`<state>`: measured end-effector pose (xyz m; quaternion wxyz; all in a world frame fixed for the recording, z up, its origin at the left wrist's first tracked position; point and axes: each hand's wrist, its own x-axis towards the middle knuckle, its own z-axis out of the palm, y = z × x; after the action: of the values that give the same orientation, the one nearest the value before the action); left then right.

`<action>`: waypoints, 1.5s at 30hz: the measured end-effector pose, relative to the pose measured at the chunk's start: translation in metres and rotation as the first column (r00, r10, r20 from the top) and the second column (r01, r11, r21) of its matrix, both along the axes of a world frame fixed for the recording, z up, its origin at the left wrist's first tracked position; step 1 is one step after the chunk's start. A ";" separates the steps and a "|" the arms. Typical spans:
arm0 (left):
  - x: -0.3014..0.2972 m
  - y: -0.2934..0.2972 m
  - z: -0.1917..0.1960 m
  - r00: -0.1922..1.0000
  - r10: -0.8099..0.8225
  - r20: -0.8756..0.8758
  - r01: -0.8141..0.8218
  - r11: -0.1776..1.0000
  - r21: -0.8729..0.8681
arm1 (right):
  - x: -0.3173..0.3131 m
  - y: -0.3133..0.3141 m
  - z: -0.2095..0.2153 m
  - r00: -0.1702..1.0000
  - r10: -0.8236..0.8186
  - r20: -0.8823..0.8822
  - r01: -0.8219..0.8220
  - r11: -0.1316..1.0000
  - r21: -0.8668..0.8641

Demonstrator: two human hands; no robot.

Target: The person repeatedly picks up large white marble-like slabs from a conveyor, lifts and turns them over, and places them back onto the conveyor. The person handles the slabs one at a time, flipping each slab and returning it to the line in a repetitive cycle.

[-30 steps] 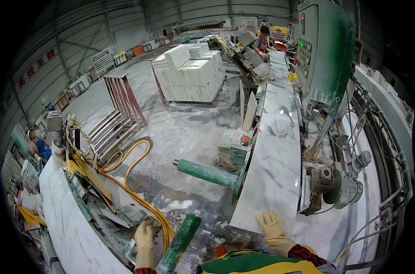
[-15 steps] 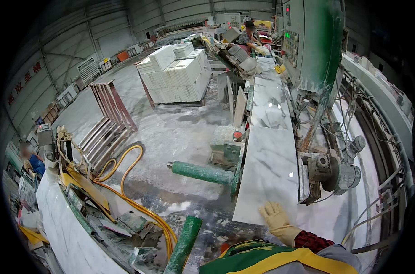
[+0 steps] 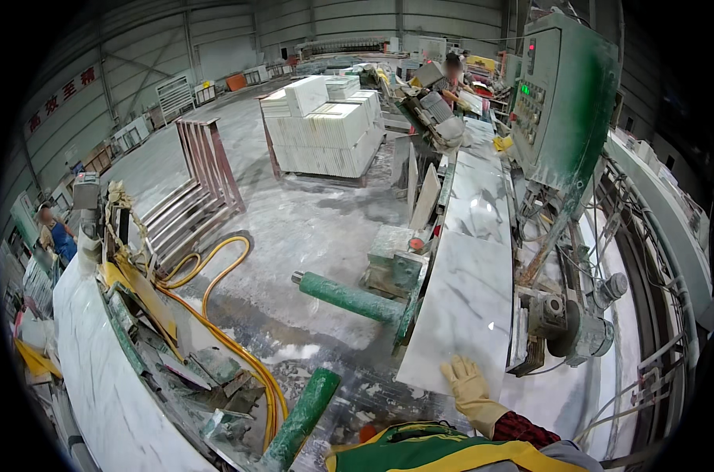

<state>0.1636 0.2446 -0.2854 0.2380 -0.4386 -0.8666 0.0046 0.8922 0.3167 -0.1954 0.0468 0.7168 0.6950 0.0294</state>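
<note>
My right hand (image 3: 468, 391), in a cream rubber glove with a plaid cuff, lies palm down on the near end of a white grey-veined marble slab (image 3: 461, 303). Its fingers are stretched out and spread a little. Beyond this slab another marble slab (image 3: 473, 193) follows in line along the conveyor. To the right of the slabs sits a machine with a dusty motor (image 3: 591, 334). My left hand is not in view.
Green rollers (image 3: 349, 299) jut out at the left. Yellow hoses (image 3: 247, 358) loop over the floor. A metal rack (image 3: 200, 177), a stack of white slabs (image 3: 322, 138) and a green control cabinet (image 3: 565, 102) stand farther off. A person (image 3: 453, 79) stands at the far end; another (image 3: 58, 236) is at left.
The view has swung a little to the left, so the scene sits farther right and lower. My right hand stays flat on the near end of the marble slab.
</note>
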 end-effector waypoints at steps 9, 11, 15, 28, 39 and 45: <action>0.001 -0.004 0.047 0.882 -0.093 0.462 0.029 0.989 0.143 | 0.008 0.005 -0.005 0.999 0.008 -0.033 -0.006 0.998 0.068; 0.006 -0.008 0.028 0.985 -0.140 0.104 0.123 0.980 0.156 | 0.007 0.008 -0.003 0.999 0.011 -0.048 -0.008 0.998 0.063; 0.028 -0.005 0.021 0.980 -0.059 -0.187 0.075 0.994 0.077 | 0.009 0.007 -0.001 0.998 0.011 -0.057 -0.007 0.997 0.076; 0.053 -0.004 0.057 0.952 -0.141 -0.272 0.182 0.974 0.132 | 0.012 0.016 0.000 0.998 -0.056 0.010 0.056 0.998 -0.015; 0.079 -0.004 0.084 0.917 -0.190 -0.351 0.246 0.962 0.122 | 0.015 0.023 0.006 0.998 -0.068 -0.009 0.068 0.997 -0.026; 0.045 -0.015 0.048 0.930 -0.166 -0.327 0.162 0.986 -0.041 | 0.024 0.028 -0.010 0.998 -0.069 -0.014 0.069 0.998 -0.002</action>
<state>0.2089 0.2295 -0.2377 0.3762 -0.5040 -0.7748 0.0638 0.9162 0.3446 -0.2049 0.0436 0.7405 0.6703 0.0222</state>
